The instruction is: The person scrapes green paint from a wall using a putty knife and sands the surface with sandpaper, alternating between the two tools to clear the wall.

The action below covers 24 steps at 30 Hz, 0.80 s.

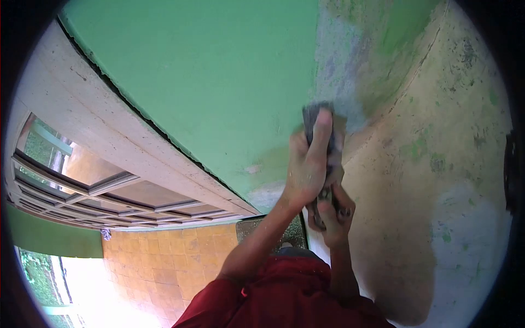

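A dark grey scraper (310,116) with a broad, flat end points up the wall, its far end at the border of smooth green paint (219,82) and a worn, patchy strip (339,60). My left hand (307,167) is closed around the upper part of the scraper, one digit laid along its face. Below it, my right hand (334,218) has its fingers curled around the lower end, which is mostly hidden. The scraper and left hand are slightly blurred. Small pale flecks show around my hands and forearms.
A white frame with a paned window (120,188) runs along the left. Orange floor tiles (158,262) lie below, with a dark mat (251,232) near my body. The bare, stained wall (404,191) curves away right, with a dark object (512,172) at the edge.
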{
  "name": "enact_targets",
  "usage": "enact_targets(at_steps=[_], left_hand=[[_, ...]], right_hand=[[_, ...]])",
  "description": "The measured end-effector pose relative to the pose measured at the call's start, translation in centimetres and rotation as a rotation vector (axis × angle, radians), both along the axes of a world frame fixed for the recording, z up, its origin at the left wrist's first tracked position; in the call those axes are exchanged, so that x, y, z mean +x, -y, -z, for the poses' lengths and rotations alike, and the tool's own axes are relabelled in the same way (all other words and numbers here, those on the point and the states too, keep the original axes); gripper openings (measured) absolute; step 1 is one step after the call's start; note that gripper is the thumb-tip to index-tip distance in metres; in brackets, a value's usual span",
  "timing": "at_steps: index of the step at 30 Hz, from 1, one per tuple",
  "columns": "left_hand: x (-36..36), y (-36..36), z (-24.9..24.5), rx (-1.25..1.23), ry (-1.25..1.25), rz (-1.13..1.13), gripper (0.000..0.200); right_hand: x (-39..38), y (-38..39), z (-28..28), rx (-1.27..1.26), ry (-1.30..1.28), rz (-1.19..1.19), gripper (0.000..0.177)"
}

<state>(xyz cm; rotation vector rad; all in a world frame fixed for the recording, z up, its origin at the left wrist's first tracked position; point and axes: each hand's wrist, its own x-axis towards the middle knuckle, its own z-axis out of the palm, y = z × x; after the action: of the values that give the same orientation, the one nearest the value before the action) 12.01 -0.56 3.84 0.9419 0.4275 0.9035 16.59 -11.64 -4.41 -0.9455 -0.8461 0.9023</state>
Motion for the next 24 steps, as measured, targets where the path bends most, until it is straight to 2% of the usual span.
enact_targets(at_steps=[2,4,6,8,11,14,17,21,24], left_hand=[[-0.1,0.4,-0.4,0.053,-0.003,-0.053,0.052],[-0.5,0.9,-0.5,-0.109,-0.008,0.015,0.053],[-0.3,0.8,0.7,-0.093,-0.064,-0.003,0.053],[-0.3,0.8,0.9,-0.093,-0.03,0.018,0.054],[-0.4,0.9,-1.4,-0.086,0.04,0.06,0.055],[-0.6,1.4,1.3,-0.1,-0.077,0.022,0.054],[-0.3,1.5,1.1,-0.182,0.027,0.065,0.054],[-0.4,1.6,2.0,-0.107,0.026,0.036,0.054],[-0.5,1.7,1.9,-0.185,-0.056,0.056,0.053]], right_hand=[[-0.2,0.7,-0.9,-0.016,0.014,-0.001,0.047],[-0.5,0.4,-1.3,0.002,0.035,-0.002,0.045],[-0.7,1.5,-0.4,-0.047,-0.029,0.001,0.03],[-0.4,1.2,-0.6,-0.026,0.034,0.027,0.031],[-0.4,1.3,-2.2,-0.002,0.057,0.009,0.032],[-0.5,2.1,-1.2,-0.085,0.031,0.04,0.032],[-0.1,2.1,-0.6,-0.062,0.101,0.03,0.033],[-1.0,2.8,0.5,-0.071,0.082,0.085,0.037],[-0.7,2.7,-0.2,-0.085,0.078,0.057,0.039]])
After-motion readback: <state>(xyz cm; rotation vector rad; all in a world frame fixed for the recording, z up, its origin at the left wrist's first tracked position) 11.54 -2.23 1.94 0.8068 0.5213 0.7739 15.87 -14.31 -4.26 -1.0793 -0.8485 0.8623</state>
